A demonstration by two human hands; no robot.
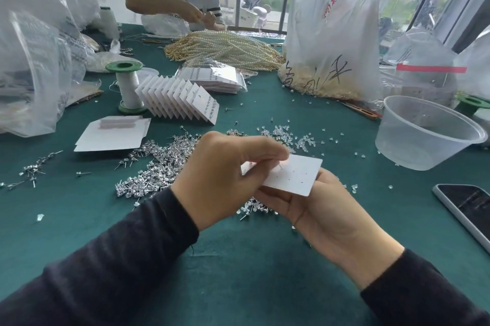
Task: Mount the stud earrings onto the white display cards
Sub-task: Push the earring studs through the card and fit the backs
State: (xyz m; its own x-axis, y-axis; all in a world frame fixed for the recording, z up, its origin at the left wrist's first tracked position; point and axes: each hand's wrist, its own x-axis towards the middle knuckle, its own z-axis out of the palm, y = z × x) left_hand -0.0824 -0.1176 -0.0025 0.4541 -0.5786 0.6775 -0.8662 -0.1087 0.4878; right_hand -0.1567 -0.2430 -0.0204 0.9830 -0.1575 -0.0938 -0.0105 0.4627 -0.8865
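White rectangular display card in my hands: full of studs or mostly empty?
Mostly empty. One metal stud post stands on the white display card beside the thumb of the left hand; the other holes show as bare dots.

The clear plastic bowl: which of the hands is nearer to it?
Right. The right hand, holding the white card, lies left of the bowl; the left hand, pinching the card's top edge, is farther left.

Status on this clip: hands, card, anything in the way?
Left hand pinches stud earring at top edge of white card. Right hand holds card from below. Nothing in the way; loose studs piled on table.
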